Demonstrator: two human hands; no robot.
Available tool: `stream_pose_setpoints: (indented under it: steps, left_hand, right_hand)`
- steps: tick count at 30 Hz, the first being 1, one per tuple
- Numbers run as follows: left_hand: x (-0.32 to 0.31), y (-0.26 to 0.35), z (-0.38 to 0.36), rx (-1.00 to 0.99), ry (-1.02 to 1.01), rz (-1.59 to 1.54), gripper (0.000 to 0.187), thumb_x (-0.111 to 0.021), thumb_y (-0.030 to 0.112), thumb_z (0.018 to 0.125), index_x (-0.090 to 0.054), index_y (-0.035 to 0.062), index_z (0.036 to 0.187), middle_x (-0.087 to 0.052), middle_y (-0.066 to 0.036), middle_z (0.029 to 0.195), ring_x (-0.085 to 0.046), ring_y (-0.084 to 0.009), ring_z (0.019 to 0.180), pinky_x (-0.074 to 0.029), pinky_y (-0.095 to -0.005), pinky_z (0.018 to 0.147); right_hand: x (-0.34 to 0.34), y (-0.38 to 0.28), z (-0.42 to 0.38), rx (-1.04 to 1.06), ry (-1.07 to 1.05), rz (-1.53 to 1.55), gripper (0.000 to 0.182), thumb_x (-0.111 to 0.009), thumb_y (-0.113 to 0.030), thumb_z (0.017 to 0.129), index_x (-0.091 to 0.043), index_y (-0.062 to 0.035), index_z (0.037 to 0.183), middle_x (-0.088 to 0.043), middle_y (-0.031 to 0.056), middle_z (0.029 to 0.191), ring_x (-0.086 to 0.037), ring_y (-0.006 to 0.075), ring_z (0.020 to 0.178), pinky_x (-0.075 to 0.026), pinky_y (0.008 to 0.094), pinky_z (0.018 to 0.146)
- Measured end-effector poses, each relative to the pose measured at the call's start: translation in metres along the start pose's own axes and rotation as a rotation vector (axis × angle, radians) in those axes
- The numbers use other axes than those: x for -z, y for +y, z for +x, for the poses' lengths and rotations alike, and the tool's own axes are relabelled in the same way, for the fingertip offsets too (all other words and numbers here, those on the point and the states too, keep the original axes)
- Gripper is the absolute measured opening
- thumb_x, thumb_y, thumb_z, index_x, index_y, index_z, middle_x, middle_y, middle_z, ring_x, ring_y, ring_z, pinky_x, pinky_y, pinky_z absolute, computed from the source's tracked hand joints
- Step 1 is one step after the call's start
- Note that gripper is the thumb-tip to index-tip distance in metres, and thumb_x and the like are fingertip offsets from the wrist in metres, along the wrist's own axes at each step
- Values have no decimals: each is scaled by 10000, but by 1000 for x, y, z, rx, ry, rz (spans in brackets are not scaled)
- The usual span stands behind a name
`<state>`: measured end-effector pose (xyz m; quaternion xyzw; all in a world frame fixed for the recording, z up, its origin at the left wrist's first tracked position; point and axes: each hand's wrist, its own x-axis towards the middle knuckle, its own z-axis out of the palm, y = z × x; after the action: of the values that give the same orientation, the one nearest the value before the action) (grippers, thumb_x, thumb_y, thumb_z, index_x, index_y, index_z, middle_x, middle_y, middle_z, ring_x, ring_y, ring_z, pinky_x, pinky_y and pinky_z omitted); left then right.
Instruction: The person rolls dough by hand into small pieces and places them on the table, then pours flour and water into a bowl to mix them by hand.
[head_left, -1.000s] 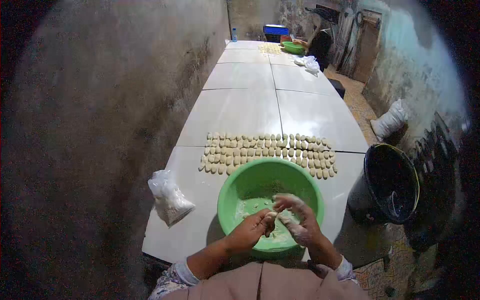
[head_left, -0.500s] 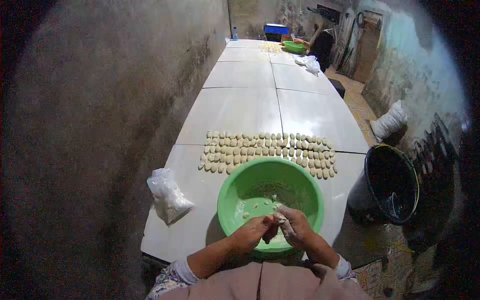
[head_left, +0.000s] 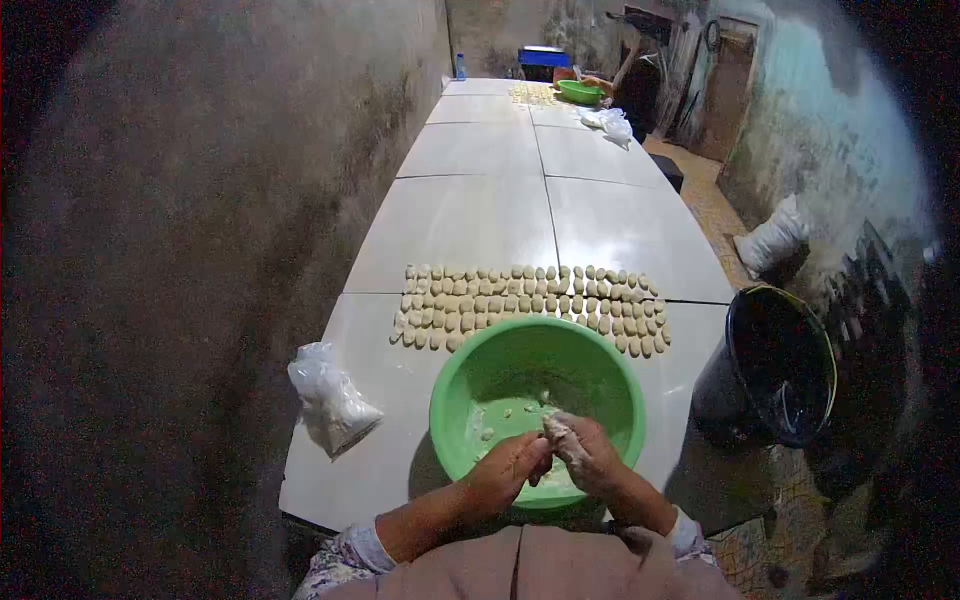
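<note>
A green plastic bowl [head_left: 620,385] stands at the near end of the table, with pale crumbs of dough and flour inside. Both hands meet over its near half. My left hand [head_left: 508,470] is closed, its thumb and fingers pinched against the other hand's fingertips. My right hand [head_left: 592,462] is curled, and whitish dough or flour coats its fingers. Whatever lies between the two hands is hidden. Just beyond the bowl, rows of small oval dough pieces [head_left: 468,303] are laid out on the white tabletop [head_left: 460,215].
A clear bag of white powder [head_left: 335,400] lies left of the bowl. At the right stands a black bucket [head_left: 715,400]; a white sack [head_left: 772,238] leans by the wall. Another person [head_left: 640,90] works at the far end with a green bowl [head_left: 580,92], near a white plastic bag [head_left: 608,125].
The view has shifted slightly. My hands stay together over the bowl, with the left fingers now more closed beside the right fingertips. The far person's arm has moved.
</note>
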<state>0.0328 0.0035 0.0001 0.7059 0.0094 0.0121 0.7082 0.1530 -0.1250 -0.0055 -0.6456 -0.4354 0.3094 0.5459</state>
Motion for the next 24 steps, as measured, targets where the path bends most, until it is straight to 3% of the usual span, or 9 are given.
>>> stream_pose_setpoints:
  steps: [5,7,11,12,15,16,20,23,24]
  left_hand:
    - [0,-4,-2,21,-16,-87,433,-267,367,1017,-504,10,956,-435,-23,729,-419,-123,657,-388,-273,630]
    - [-2,-6,-2,-15,24,-270,439,-284,381,1014,-508,3,1006,-436,-17,739,-420,-120,670,-389,-266,638]
    - [5,-13,-2,74,-48,-265,500,-287,396,1012,-495,-23,1187,-447,-19,759,-422,-130,701,-394,-280,675]
    - [-2,12,-5,92,-35,-313,585,-273,475,993,-493,-33,1178,-462,-33,770,-431,-135,706,-395,-288,687]
    - [2,5,-7,57,-51,-169,668,-266,585,944,-508,-22,1083,-485,-48,790,-443,-139,720,-398,-286,694]
    - [0,2,-2,-62,-5,-64,716,-269,657,896,-502,-6,1035,-478,-47,787,-435,-141,713,-398,-284,692]
    - [1,-7,-3,-208,9,23,690,-285,645,900,-492,7,1058,-446,-26,775,-409,-116,704,-396,-272,684]
    - [-1,-5,-5,-6,-72,-126,652,-319,620,907,-495,10,1057,-464,-20,787,-425,-106,715,-394,-261,679]
    - [-1,-2,-7,34,-50,-148,592,-349,567,933,-499,7,1056,-467,-9,765,-436,-100,700,-393,-256,661]
  right_hand:
    - [3,9,-4,-237,-28,199,499,-356,-452,979,-563,-7,890,-547,74,699,-566,187,701,-453,315,664]
    - [2,-15,-3,-59,178,165,436,-406,-429,971,-583,-31,952,-520,48,728,-537,156,746,-446,314,723]
    - [17,-26,-5,306,-30,-246,249,-622,-210,868,-608,-43,1051,-633,109,889,-601,231,861,-449,402,856]
    - [14,-23,-6,227,-22,-202,252,-692,-143,799,-628,-41,1021,-654,119,940,-615,265,888,-442,413,891]
    - [15,-20,-10,242,32,-179,245,-718,-130,776,-640,-34,988,-650,102,864,-619,269,804,-471,397,817]
    - [16,-16,-10,245,28,-113,261,-740,-142,758,-644,-50,983,-620,98,815,-612,264,737,-492,376,698]
    - [15,-33,-12,259,27,-383,338,-774,-162,710,-654,-96,1019,-564,107,806,-605,272,733,-498,355,609]
    - [19,-23,-7,499,40,-514,432,-789,-183,685,-639,-106,1082,-567,125,889,-616,279,751,-512,368,639]
    - [17,-27,-9,401,61,-470,558,-805,-194,658,-594,-127,1170,-560,145,989,-621,283,787,-520,378,665]
